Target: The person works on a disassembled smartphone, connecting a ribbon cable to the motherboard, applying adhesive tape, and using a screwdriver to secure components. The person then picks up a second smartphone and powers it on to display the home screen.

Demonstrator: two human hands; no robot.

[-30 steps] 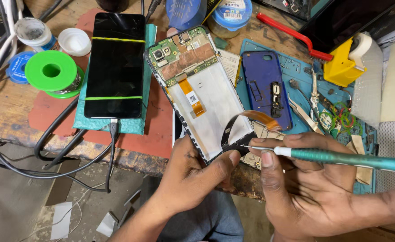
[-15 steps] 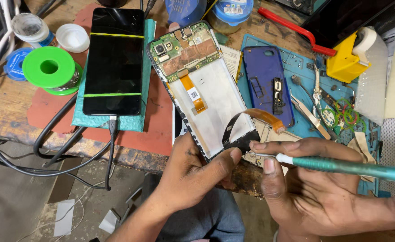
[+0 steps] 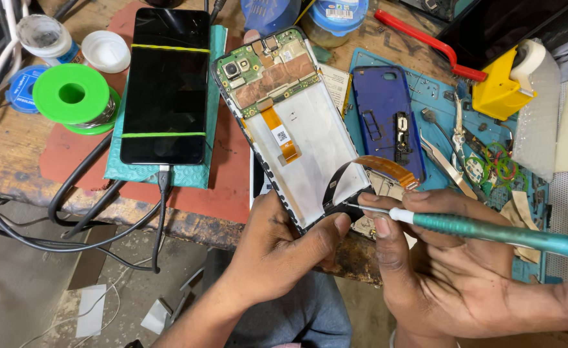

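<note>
L hand (image 3: 284, 251) grips near edge of opened phone (image 3: 290, 129); R hand (image 3: 445, 270) pinches teal screwdriver (image 3: 490, 231), tip at near-right corner. Phone light, stiff, prob. fragile w/ exposed flex; hold by frame edges.

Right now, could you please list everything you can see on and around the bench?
opened phone: 1, white frame with green board, bench centre, held at its lower end
screwdriver: 1, teal, tip at phone's lower edge
intact phone: 1, black, on teal pad, left
solder spool: 1, green, far left
back cover: 1, blue, on teal mat, right
tape dispenser: 1, yellow, upper right
tweezers: 1, silver, on mat
cables: several, black, left edge
left hand: grips opened phone
right hand: holds screwdriver
</note>
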